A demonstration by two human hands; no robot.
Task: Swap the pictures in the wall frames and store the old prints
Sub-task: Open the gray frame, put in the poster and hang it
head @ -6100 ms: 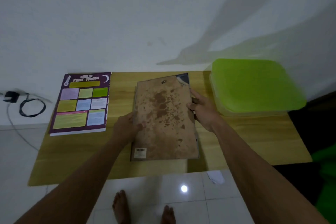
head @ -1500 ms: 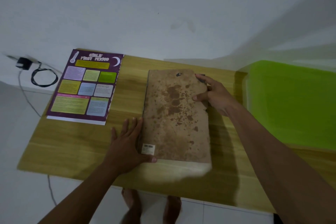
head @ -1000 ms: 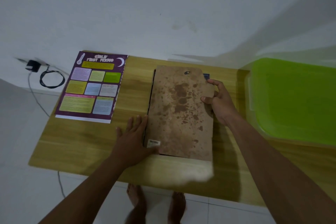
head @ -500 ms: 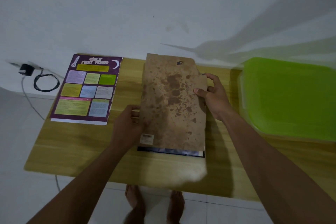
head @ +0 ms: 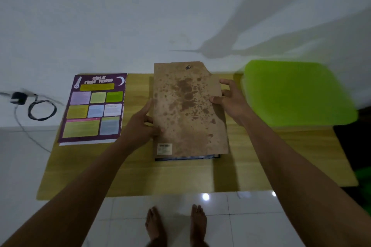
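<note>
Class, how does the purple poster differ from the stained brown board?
The poster is purple with coloured panels; the board is brown, blotched darker. The poster lies untouched on the table; the board is gripped by the left hand and the right hand. Both are rectangular.

The person's forearms (head: 96, 182) are bare up to the frame edge, and the feet (head: 156, 224) are bare.

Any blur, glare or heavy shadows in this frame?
Head view: dim overall; motion blur smears the green lid and the charger; arm shadows cross the wall; a small glare spot on the floor; the board reads fairly sharp.
</note>
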